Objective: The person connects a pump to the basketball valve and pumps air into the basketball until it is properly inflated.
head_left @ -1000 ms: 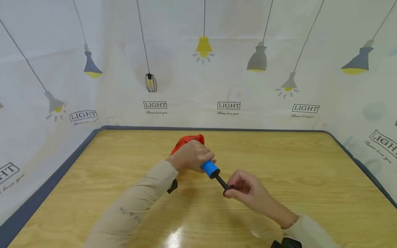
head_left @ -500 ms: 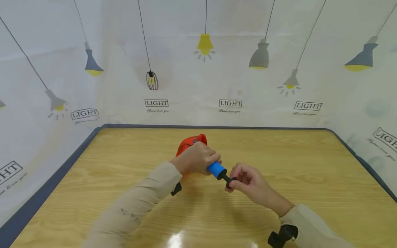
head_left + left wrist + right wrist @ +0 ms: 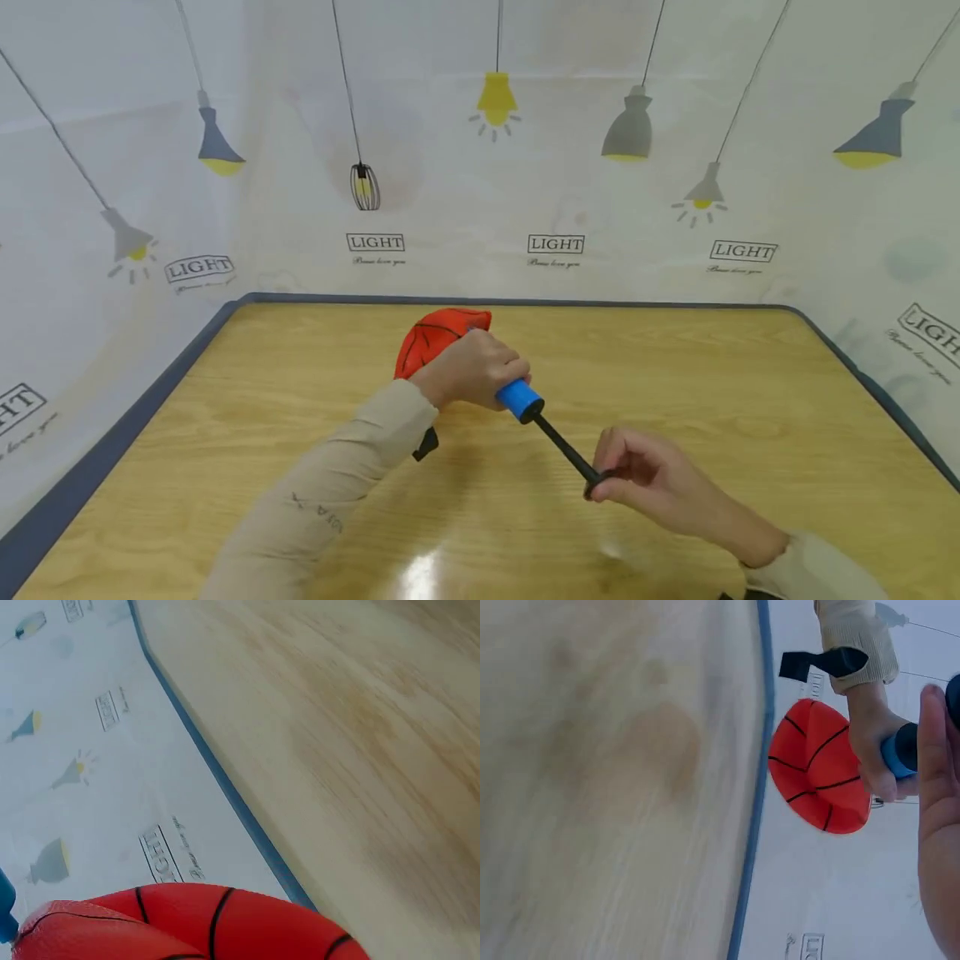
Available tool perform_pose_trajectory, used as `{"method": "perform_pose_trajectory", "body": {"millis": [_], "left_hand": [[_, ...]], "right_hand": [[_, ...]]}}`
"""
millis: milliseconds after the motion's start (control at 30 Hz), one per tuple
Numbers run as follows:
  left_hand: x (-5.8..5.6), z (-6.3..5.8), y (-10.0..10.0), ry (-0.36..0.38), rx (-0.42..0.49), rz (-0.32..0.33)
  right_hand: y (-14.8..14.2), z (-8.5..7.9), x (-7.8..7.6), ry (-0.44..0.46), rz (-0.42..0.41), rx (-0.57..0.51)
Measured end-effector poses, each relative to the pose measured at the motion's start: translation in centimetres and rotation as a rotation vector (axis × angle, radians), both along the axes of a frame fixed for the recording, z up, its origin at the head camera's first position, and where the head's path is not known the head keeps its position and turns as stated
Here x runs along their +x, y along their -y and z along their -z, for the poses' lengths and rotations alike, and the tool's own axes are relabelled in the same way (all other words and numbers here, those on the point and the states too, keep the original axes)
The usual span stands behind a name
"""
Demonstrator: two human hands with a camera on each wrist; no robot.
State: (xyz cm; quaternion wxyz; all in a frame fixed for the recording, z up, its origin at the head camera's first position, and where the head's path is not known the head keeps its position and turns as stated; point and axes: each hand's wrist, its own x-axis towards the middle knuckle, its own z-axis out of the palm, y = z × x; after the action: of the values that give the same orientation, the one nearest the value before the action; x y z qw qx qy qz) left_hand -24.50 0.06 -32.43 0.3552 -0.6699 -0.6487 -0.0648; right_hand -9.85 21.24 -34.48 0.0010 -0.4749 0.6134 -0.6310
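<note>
A blue hand pump (image 3: 520,400) with a black plunger rod (image 3: 562,443) is held above the table in the head view. My left hand (image 3: 480,368) grips its barrel, fingers curled round it. At the rod's outer end, my right hand (image 3: 663,483) pinches the black handle (image 3: 597,485) between thumb and fingers; much of the rod is out. A soft, dented red ball (image 3: 431,335) with black lines, like a basketball, sits at the pump's far end beyond my left hand. The right wrist view shows the ball (image 3: 814,769) folded in; the left wrist view shows its creased top (image 3: 262,922).
The wood-grain table (image 3: 720,375) has a dark blue edge. Behind it hangs a pale wall sheet (image 3: 450,192) printed with lamps. A black strap piece (image 3: 426,444) hangs below the left sleeve (image 3: 337,475).
My right hand first pushed the rod toward the barrel, then drew it out down and right, further than before. My left hand keeps its grip. More of the ball shows now.
</note>
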Motion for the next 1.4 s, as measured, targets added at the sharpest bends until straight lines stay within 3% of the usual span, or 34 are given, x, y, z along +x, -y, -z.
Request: {"method": "perform_pose_trajectory", "body": {"millis": [133,233,433,633,767,967,1067,1167,1300,1400], "left_hand": [[0.4,-0.2,-0.9,-0.024,0.014,0.023],[0.4,-0.3,-1.1,-0.022,0.028,0.008],[-0.1,-0.6,-0.6,-0.037,0.02,-0.012],[-0.7,-0.5,0.6,0.001,0.033,-0.062],[-0.6,-0.3,0.4,-0.018,-0.004,-0.058],[-0.2,0.0,-0.4,-0.006,-0.018,-0.036],[-0.5,0.1,-0.5,0.006,-0.012,-0.05],[-1.0,0.0,-0.1,0.014,-0.004,-0.076],[-1.8,-0.3,0.8,0.017,0.028,-0.123],[-1.9,-0.6,1.0,-0.001,0.046,-0.139]], "right_hand": [[0.9,-0.2,-2.4,-0.027,0.057,0.023],[1.2,-0.3,-3.3,-0.021,0.12,0.02],[1.2,-1.0,-1.7,0.039,0.188,0.066],[-0.2,-1.1,0.1,-0.043,0.045,-0.014],[0.2,-0.8,-1.2,-0.08,0.059,0.044],[1.5,-0.4,-3.8,-0.027,0.167,0.133],[1.5,-0.3,-3.8,0.011,0.198,0.133],[1.1,-0.6,-2.8,0.034,0.163,0.092],[0.1,-1.2,-1.1,0.056,0.03,-0.023],[-0.2,-1.4,-1.1,0.031,-0.018,-0.052]]}}
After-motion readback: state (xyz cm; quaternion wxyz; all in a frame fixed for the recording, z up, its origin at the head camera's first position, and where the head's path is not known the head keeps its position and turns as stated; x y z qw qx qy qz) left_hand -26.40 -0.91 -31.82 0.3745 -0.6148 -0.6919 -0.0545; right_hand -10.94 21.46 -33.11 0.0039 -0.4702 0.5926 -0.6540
